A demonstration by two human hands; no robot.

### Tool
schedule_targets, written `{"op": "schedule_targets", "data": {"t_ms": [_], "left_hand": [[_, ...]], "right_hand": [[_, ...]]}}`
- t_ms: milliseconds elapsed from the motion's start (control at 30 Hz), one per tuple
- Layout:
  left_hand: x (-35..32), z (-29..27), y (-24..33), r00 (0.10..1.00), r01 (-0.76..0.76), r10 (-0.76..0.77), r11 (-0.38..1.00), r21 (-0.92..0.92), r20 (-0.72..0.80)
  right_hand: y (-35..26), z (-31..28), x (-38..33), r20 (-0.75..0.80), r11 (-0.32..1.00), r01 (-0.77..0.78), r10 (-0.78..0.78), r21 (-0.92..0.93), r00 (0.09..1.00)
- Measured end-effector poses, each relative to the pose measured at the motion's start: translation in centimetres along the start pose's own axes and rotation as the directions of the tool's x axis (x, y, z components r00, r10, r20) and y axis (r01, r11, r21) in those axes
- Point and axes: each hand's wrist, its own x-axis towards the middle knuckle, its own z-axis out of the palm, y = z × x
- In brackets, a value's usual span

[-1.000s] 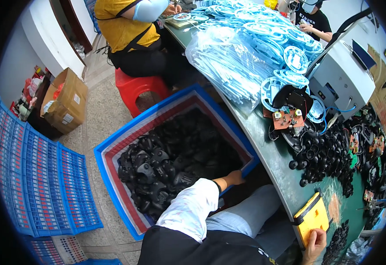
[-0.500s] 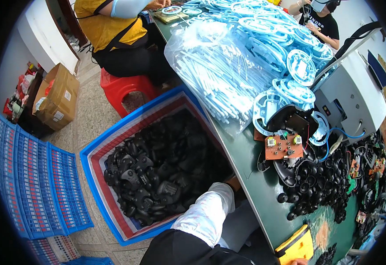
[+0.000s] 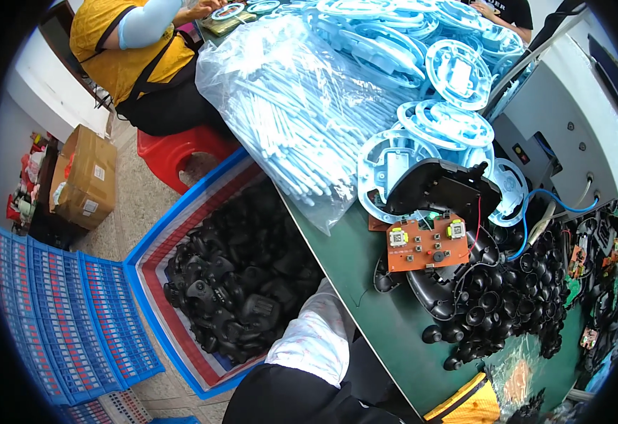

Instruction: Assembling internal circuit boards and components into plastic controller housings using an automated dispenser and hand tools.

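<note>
Both hands are lost to view: the left is hidden past the table (image 3: 386, 339) edge, with only its white sleeve (image 3: 312, 350) seen, and the right is cut off at the lower edge. Whether anything is gripped cannot be told. The left hand is no longer seen on the bin (image 3: 157, 300) rim, nor the right on the yellow case (image 3: 475, 403). More of the bin is covered by the table, though the view is shifted too, so contact with the rim can't be confirmed. The bin is set low beside the table, blue-rimmed, striped red and white inside, heaped with black parts (image 3: 217, 297), rounded and jumbled.
</note>
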Motion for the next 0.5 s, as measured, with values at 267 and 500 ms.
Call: {"op": "schedule_targets", "data": {"t_ms": [267, 500], "left_hand": [[-0.6, 0.8, 3.0, 0.998, 0.059, -0.059, 0.995, -0.077, 0.010], [-1.7, 1.2, 1.8, 0.989, 0.146, -0.148, 0.978, -0.150, -0.005]], "right_hand": [[3.0, -0.2, -2.1, -0.050, 0.973, -0.050, 0.063, 0.227, 0.997], [-0.4, 0.2, 0.0, 0.026, 0.999, -0.008, 0.009, -0.044, 1.000]]}}
